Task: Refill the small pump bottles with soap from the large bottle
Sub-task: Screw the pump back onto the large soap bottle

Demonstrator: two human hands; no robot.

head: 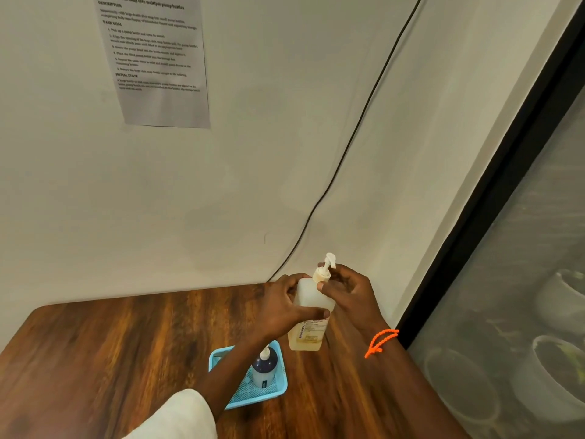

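Left hand (pixel 282 307) is gripping the large bottle (pixel 310 315) around its upper body, fingers (pixel 316 313) curled across the front, thumb side wrapping behind. Right hand (pixel 349 291) is sitting at the bottle's neck, fingers curled and pinching the pump head (pixel 324 269) at its collar; the white nozzle is sticking up above the hand. The bottle is translucent, standing upright or close to it near the back right of the wooden surface (pixel 95 359); can't tell whether its base is touching the wood or hovering just off it. Yellowish soap is sitting only in the lower part, with a printed label above it. A small pump bottle (pixel 264 367), dark blue with a white pump top, is standing inside a light blue tray (pixel 278 392) just in front of the large bottle, with the left forearm crossing over the tray's near left side. An orange beaded band (pixel 380 342) is wrapping the right wrist; a pale sleeve (pixel 186 413) is covering the left upper arm. A printed instruction sheet (pixel 155 58) is hanging on the wall (pixel 95 185) behind, and a black cable (pixel 348 144) is running diagonally down the wall to the surface's back edge. A dark-framed glass panel (pixel 522 280) is filling the right side, with blurred bowls showing behind it.
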